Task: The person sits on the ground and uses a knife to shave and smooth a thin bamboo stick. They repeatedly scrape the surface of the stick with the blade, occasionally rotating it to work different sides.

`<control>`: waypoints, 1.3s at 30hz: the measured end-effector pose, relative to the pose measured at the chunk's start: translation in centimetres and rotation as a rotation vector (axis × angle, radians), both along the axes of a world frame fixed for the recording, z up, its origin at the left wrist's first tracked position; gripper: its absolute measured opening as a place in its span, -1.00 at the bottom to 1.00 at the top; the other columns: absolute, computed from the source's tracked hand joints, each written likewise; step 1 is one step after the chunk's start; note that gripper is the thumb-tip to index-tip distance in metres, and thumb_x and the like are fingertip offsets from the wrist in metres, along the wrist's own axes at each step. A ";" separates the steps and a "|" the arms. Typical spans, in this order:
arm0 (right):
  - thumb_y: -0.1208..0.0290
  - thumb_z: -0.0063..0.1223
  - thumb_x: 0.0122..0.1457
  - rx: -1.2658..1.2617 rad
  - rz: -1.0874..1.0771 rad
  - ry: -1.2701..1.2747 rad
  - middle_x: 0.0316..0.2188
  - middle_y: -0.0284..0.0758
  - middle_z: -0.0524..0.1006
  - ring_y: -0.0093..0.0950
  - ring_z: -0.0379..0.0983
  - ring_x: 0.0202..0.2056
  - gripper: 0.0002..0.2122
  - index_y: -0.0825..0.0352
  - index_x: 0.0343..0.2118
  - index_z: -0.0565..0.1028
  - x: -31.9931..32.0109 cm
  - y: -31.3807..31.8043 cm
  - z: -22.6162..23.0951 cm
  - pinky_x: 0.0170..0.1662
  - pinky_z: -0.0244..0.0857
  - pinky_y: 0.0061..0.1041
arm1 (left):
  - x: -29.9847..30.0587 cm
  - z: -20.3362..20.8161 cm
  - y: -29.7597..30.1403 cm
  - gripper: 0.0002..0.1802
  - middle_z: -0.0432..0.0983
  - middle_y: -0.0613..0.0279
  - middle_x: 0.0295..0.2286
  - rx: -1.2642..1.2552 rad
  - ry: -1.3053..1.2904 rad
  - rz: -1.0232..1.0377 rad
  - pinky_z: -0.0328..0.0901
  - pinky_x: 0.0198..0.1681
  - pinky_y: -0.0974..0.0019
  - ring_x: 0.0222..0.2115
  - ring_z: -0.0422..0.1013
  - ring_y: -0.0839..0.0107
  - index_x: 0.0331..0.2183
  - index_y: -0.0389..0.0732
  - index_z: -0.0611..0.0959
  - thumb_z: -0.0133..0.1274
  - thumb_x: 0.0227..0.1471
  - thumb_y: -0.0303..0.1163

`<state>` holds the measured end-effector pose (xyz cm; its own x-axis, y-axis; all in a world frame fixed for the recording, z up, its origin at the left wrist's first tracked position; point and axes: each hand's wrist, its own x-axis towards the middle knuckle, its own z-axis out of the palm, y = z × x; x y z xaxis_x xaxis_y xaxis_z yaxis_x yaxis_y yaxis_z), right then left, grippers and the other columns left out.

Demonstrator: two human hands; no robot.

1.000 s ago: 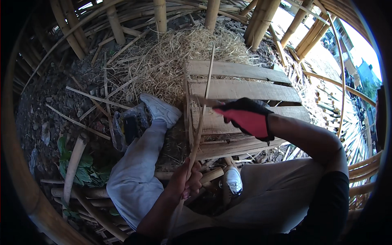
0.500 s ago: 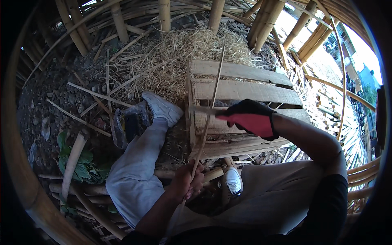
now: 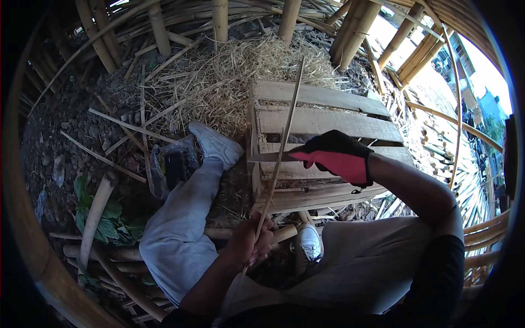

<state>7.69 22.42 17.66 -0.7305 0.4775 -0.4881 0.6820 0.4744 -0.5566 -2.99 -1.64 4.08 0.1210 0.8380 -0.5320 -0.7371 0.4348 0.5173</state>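
Observation:
My bare left hand is closed around the lower part of a long, thin bamboo strip, which slants up and away over a wooden slatted crate. In a black and red glove, my right hand grips a knife, its handle hidden in the fist. The knife blade points left and crosses the strip at about mid-length, seemingly touching it. Just above the blade, a thin sliver stands a little apart from the strip. The strip's lower end runs down past my left wrist toward my lap.
Curly bamboo shavings heap behind the crate. Upright bamboo poles line the back. Left of my shoe lie a clear plastic bag, loose strips and stony soil. A cut pole stands beside green leaves.
The knife in my right hand has shifted slightly down along the strip, and its blade shows more plainly. A sliver now lifts from the strip. My left hand keeps its hold.

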 end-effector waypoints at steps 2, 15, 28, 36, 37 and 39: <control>-0.15 0.03 0.28 -0.099 -0.292 0.018 -0.45 -0.38 0.56 -0.64 0.37 -0.46 -0.46 0.34 -0.10 0.62 -0.1 -1.5 1.9 -0.27 0.34 -0.58 | -0.3 -0.1 0.2 -0.48 0.05 0.44 -0.84 0.071 0.092 0.029 -0.04 -0.84 0.44 -0.92 -0.04 0.58 -0.47 -0.01 0.33 -0.42 0.39 0.12; -0.01 0.00 0.34 -0.190 -0.201 -0.029 -0.58 -0.48 0.45 -0.69 0.29 -0.60 -0.63 0.23 -0.19 0.62 1.1 -1.2 -1.9 -0.53 0.19 -0.60 | -0.5 -0.2 0.2 -0.48 0.06 0.47 -0.83 0.056 0.096 -0.009 -0.08 -0.87 0.44 -0.91 -0.02 0.60 -0.45 0.01 0.34 -0.42 0.38 0.15; 0.14 0.06 0.34 -0.436 -0.302 -0.080 -0.64 -0.48 0.39 -0.64 0.30 -0.67 -0.76 0.14 -0.11 0.59 0.6 -1.5 -3.5 -0.64 0.17 -0.57 | 0.2 -1.2 0.0 -0.51 0.04 0.47 -0.82 0.023 0.070 -0.002 -0.08 -0.85 0.45 -0.90 -0.03 0.61 -0.43 0.02 0.33 -0.33 0.35 0.18; 0.11 0.04 0.34 -0.489 -0.296 -0.071 -0.63 -0.52 0.37 -0.65 0.28 -0.67 -0.75 0.09 -0.07 0.60 0.9 -1.4 -3.6 -0.64 0.15 -0.57 | 0.1 -0.7 0.1 -0.67 0.04 0.46 -0.81 0.002 0.072 -0.012 -0.09 -0.85 0.45 -0.90 -0.04 0.61 -0.44 0.03 0.34 -0.28 0.33 -0.05; 0.11 0.06 0.33 -0.517 -0.329 -0.054 -0.64 -0.52 0.36 -0.66 0.27 -0.67 -0.75 0.09 -0.07 0.60 1.0 -1.6 -3.6 -0.64 0.14 -0.57 | 0.1 -0.7 0.1 -0.67 0.05 0.46 -0.81 -0.001 0.072 -0.005 -0.09 -0.85 0.45 -0.91 -0.04 0.61 -0.44 0.03 0.34 -0.28 0.33 -0.06; 0.10 0.08 0.31 -0.573 -0.394 -0.021 -0.64 -0.53 0.36 -0.66 0.27 -0.67 -0.74 0.10 -0.07 0.61 1.0 -2.0 -3.5 -0.64 0.13 -0.58 | 0.1 -0.6 0.0 -0.68 0.05 0.46 -0.81 -0.007 0.074 0.010 -0.09 -0.85 0.45 -0.91 -0.03 0.61 -0.44 0.03 0.34 -0.28 0.32 -0.07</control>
